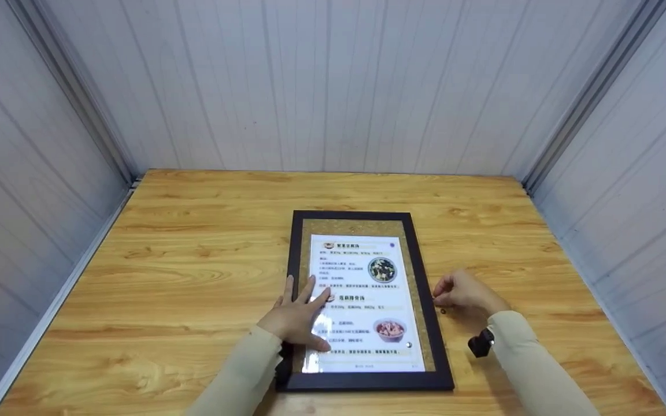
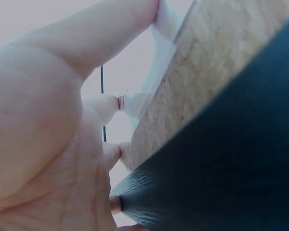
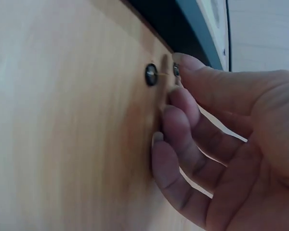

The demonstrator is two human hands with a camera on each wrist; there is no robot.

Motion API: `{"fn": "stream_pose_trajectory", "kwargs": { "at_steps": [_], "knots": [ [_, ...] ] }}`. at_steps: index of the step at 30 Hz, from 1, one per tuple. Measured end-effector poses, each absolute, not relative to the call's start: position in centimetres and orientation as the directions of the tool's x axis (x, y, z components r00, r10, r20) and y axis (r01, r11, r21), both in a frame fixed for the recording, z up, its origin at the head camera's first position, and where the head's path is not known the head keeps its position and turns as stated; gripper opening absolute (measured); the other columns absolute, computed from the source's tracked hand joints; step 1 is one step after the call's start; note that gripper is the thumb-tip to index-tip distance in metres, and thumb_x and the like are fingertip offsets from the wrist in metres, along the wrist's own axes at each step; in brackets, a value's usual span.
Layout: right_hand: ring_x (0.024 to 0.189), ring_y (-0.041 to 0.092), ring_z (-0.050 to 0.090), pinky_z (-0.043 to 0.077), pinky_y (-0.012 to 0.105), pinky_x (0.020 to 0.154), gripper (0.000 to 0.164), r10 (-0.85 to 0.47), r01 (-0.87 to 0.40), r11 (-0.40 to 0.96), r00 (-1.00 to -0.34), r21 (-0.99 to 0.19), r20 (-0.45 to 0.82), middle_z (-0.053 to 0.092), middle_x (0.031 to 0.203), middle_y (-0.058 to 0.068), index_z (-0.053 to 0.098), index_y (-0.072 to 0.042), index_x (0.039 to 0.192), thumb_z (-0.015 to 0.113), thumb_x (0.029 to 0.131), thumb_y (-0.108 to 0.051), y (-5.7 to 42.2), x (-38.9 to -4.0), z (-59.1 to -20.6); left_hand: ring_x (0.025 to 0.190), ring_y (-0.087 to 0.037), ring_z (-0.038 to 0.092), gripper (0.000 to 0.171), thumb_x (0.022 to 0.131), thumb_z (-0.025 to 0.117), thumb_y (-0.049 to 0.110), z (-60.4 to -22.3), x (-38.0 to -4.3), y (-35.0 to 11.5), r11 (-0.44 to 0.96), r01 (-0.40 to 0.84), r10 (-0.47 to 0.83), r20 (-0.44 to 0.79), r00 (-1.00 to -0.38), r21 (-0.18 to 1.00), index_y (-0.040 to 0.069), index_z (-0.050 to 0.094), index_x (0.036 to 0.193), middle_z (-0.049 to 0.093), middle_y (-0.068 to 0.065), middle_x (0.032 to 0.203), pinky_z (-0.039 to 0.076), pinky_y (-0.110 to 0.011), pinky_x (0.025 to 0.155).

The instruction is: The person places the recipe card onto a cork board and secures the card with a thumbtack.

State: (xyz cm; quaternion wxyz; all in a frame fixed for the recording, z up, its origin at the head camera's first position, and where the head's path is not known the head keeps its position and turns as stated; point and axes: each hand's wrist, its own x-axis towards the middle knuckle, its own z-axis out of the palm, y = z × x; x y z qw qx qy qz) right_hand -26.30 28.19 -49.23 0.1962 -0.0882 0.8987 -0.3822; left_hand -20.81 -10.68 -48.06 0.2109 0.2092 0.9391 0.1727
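Pale panelled walls (image 1: 321, 86) enclose the wood-grain table (image 1: 182, 248). Thumb and curled forefinger of the right hand (image 1: 469, 292) seem to pinch a small tack (image 3: 176, 70) just right of the corkboard's dark frame (image 1: 367, 381); a loose tack (image 3: 151, 75) lies beside them. Fingers spread, the left hand (image 1: 295, 318) rests on the glossy sheet (image 1: 362, 277) over the cork. Tacks look light, stiff, sharp, best held by the head; the sheet seems slippery, better pressed flat.
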Motion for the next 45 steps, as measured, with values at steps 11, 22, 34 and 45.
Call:
{"fn": "stream_pose_trajectory", "kwargs": {
  "at_steps": [11,22,34,45],
  "knots": [
    [0.065,0.013,0.054,0.046,0.029,0.059,0.011,-0.318,-0.075,0.735,-0.916,-0.674,-0.245,0.063,0.072,0.001,0.069,-0.004,0.081,0.066,0.091,0.001,27.7,-26.5,-50.0,0.143,-0.050,-0.016,0.110,0.073,0.081,0.057,-48.2,-21.2,-11.0,0.857,0.312,0.460,-0.337,-0.822,0.410,0.022,0.023,0.160,0.000,-0.014,0.165,0.012,-0.065,0.112],
    [0.068,0.015,0.055,0.046,0.025,0.058,0.011,-0.421,-0.078,0.610,-0.875,-0.789,-0.239,0.058,0.077,0.003,0.061,0.008,0.098,0.066,0.088,0.008,28.1,-26.4,-50.0,0.143,-0.052,-0.010,0.108,0.071,0.083,0.054,-48.1,-21.3,-10.9,0.873,0.276,0.422,-0.339,-0.841,0.402,0.022,0.028,0.158,0.006,-0.016,0.165,0.015,-0.067,0.111],
    [0.067,0.018,0.057,0.046,0.030,0.060,0.008,-0.333,-0.037,0.700,-0.900,-0.713,-0.280,0.062,0.078,0.006,0.066,0.000,0.090,0.059,0.092,0.004,27.7,-26.0,-49.3,0.144,-0.053,-0.001,0.115,0.063,0.087,0.055,-48.0,-22.1,-10.2,0.891,0.253,0.384,-0.328,-0.863,0.377,0.026,0.028,0.158,0.004,-0.014,0.165,0.014,-0.069,0.110],
    [0.074,0.017,0.059,0.050,0.029,0.064,0.007,-0.123,0.096,0.678,-0.963,-0.729,-0.241,0.068,0.084,0.006,0.071,0.002,0.092,0.064,0.091,-0.001,27.8,-25.3,-49.0,0.145,-0.051,-0.003,0.115,0.063,0.087,0.056,-48.0,-21.9,-10.2,0.897,0.235,0.371,-0.348,-0.861,0.374,0.028,0.028,0.158,0.003,-0.012,0.165,0.008,-0.070,0.110]
  ]
}}
